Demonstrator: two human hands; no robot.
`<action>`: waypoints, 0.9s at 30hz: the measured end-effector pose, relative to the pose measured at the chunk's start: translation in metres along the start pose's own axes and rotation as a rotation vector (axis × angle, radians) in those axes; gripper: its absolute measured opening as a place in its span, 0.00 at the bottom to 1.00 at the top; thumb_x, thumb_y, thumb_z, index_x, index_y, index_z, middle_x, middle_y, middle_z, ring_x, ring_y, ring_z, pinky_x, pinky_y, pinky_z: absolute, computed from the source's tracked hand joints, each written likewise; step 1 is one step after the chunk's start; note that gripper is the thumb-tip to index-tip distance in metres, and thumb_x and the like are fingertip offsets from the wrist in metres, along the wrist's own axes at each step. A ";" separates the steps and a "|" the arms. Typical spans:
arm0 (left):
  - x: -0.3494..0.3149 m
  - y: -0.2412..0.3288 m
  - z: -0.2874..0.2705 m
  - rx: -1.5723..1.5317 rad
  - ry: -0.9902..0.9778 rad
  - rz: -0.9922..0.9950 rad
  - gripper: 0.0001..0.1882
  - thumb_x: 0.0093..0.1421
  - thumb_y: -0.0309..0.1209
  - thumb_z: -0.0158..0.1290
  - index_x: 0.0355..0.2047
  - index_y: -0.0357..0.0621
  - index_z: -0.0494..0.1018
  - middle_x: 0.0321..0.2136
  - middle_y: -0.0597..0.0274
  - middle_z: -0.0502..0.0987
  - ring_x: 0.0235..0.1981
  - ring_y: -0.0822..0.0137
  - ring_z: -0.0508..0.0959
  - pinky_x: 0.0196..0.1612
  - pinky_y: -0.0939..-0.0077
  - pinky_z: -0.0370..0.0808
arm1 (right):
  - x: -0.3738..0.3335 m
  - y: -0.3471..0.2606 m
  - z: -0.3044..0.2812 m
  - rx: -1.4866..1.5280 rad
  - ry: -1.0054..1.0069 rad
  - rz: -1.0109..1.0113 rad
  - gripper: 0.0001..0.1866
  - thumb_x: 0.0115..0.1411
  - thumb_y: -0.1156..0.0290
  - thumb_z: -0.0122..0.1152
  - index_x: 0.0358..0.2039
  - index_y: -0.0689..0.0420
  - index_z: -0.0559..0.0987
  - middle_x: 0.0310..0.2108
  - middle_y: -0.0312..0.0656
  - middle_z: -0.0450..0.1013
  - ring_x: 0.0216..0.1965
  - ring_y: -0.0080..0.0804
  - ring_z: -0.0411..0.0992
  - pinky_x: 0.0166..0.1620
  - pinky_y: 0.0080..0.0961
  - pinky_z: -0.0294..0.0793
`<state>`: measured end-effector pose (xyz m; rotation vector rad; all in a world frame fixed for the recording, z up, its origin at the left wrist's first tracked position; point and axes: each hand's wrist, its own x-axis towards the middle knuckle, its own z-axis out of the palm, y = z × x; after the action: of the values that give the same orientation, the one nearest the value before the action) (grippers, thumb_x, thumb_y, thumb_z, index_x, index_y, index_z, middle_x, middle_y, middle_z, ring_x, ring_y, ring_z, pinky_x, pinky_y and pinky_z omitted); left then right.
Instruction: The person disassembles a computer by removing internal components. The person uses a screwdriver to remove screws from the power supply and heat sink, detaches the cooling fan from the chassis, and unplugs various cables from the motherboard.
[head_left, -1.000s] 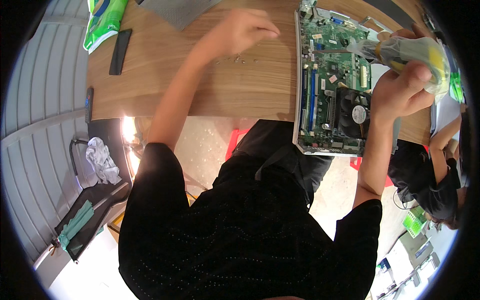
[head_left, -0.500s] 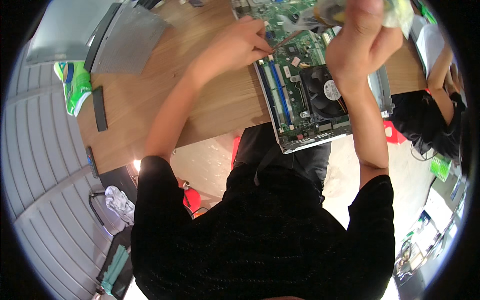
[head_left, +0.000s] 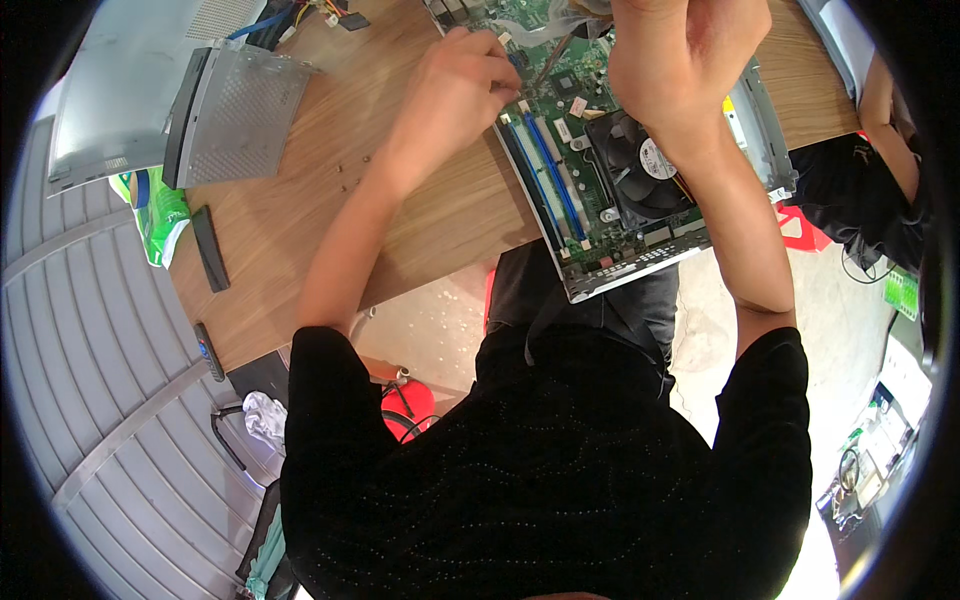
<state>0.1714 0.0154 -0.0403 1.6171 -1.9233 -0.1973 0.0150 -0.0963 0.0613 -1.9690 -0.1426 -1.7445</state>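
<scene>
A computer motherboard (head_left: 568, 84) lies in its metal case tray (head_left: 640, 274), which reaches over the table's near edge. Blue and white memory slots (head_left: 550, 165) run along its left side, beside a black cooling fan (head_left: 628, 165). My left hand (head_left: 462, 98) is at the board's left edge, fingers curled together; anything between the fingertips is hidden. My right hand (head_left: 680, 70), above the board, is closed around a screwdriver (head_left: 553, 62). Only the thin shaft shows clearly, pointing down-left near my left fingertips. Clear plastic (head_left: 535, 32) hangs by the shaft; the handle is mostly hidden.
Small screws (head_left: 367, 158) lie on the wooden table (head_left: 330, 230). Left stand a perforated metal drive cage (head_left: 245, 120), a green packet (head_left: 165, 225) and a black strip (head_left: 209, 248). Cables (head_left: 330, 15) lie at the back. Another person's arm (head_left: 885, 120) shows at right.
My right hand has shifted left and up, and the screwdriver shaft stands steeper. My left hand stays by the board's edge. The whole view has shifted slightly.
</scene>
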 end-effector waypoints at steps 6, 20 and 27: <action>0.002 0.008 -0.014 -0.050 -0.049 -0.127 0.06 0.47 0.23 0.62 0.28 0.41 0.82 0.27 0.55 0.77 0.33 0.53 0.77 0.39 0.63 0.74 | -0.004 0.003 0.004 -0.046 -0.023 -0.027 0.17 0.63 0.62 0.62 0.38 0.67 0.79 0.31 0.43 0.76 0.31 0.29 0.73 0.37 0.23 0.72; 0.001 0.008 -0.021 -0.005 -0.121 -0.086 0.09 0.54 0.23 0.60 0.37 0.40 0.82 0.29 0.51 0.82 0.31 0.58 0.81 0.38 0.69 0.77 | -0.010 0.002 0.010 -0.029 -0.034 0.218 0.21 0.63 0.59 0.63 0.43 0.66 0.76 0.31 0.45 0.77 0.30 0.30 0.75 0.35 0.24 0.74; 0.002 0.005 -0.019 -0.075 -0.125 -0.107 0.06 0.52 0.24 0.59 0.32 0.42 0.81 0.28 0.49 0.80 0.33 0.49 0.81 0.40 0.59 0.78 | -0.010 0.006 0.012 -0.059 -0.037 0.145 0.21 0.63 0.58 0.63 0.43 0.66 0.76 0.31 0.46 0.77 0.30 0.30 0.76 0.34 0.25 0.74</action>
<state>0.1768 0.0194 -0.0219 1.6935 -1.8983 -0.4189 0.0263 -0.0941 0.0497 -2.0012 0.0385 -1.6373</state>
